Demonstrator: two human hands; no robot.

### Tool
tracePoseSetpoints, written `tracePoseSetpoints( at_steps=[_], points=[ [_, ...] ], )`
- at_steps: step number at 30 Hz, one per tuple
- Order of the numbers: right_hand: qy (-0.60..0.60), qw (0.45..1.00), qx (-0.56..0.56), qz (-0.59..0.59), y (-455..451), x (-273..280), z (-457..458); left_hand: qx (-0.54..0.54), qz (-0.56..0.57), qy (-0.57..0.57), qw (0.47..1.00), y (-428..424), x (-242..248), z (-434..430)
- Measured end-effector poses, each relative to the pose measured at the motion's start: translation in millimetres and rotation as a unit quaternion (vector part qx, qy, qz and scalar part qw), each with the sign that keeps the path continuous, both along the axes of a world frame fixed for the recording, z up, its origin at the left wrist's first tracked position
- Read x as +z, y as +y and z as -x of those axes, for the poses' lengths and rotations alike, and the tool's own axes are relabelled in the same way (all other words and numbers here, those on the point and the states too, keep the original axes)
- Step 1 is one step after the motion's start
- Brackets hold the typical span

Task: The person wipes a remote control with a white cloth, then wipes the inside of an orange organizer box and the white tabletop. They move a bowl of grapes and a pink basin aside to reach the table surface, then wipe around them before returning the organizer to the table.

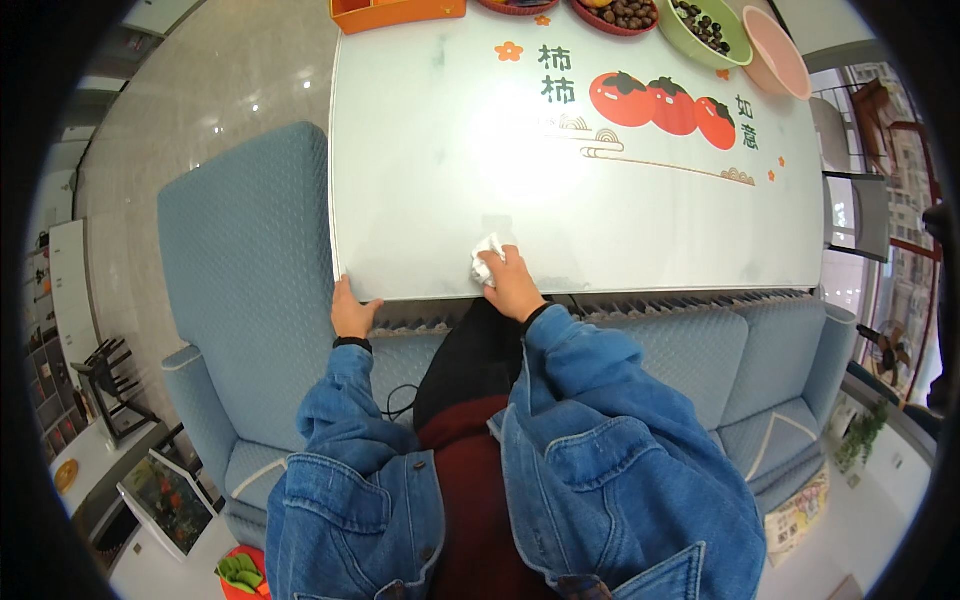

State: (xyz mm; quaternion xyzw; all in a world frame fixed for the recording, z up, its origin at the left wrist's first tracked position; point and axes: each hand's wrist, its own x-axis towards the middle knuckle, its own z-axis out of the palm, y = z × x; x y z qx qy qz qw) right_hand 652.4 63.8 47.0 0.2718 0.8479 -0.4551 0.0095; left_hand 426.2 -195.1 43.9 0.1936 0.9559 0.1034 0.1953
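Note:
My right hand (514, 283) is closed around a crumpled white tissue (486, 259), pressed to the tabletop close to its front edge. Beneath it lies a pale table (420, 187) printed with red persimmons, flowers and dark writing. At the table's near left corner rests my left hand (354, 309), its thumb apart from the fingers and nothing in its grasp. Bright glare covers the middle of the tabletop, and faint smudges show along the front edge.
Along the far edge stand an orange box (401, 13), a red basket of nuts (619, 13), a green bowl (705, 34) with dark round pieces and a pink basin (778, 52). A blue sofa (255, 225) wraps around the left and near sides.

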Motion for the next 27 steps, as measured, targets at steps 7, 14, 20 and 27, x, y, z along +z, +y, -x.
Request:
tracePoseSetpoints(
  at_steps=[7, 14, 20, 27],
  points=[
    [-0.025, 0.944, -0.292, -0.153, 194.4, -3.3, -28.7, 0.023, 0.011, -0.007, 1.000, 5.9, 6.0, 0.5],
    [-0.019, 0.942, -0.254, -0.220, 166.6, -30.9, 41.8, -0.003, 0.057, 0.032, 0.998, 8.3, 1.6, -2.3],
    [0.005, 0.995, 0.079, -0.054, -29.2, -11.4, 51.5, -0.001, 0.089, 0.009, 0.996, 10.7, 1.0, 0.9],
    [0.152, 0.986, -0.064, -0.038, 87.4, -10.3, 23.8, -0.019, 0.091, 0.004, 0.996, 11.6, 4.3, 4.7]
  ],
)
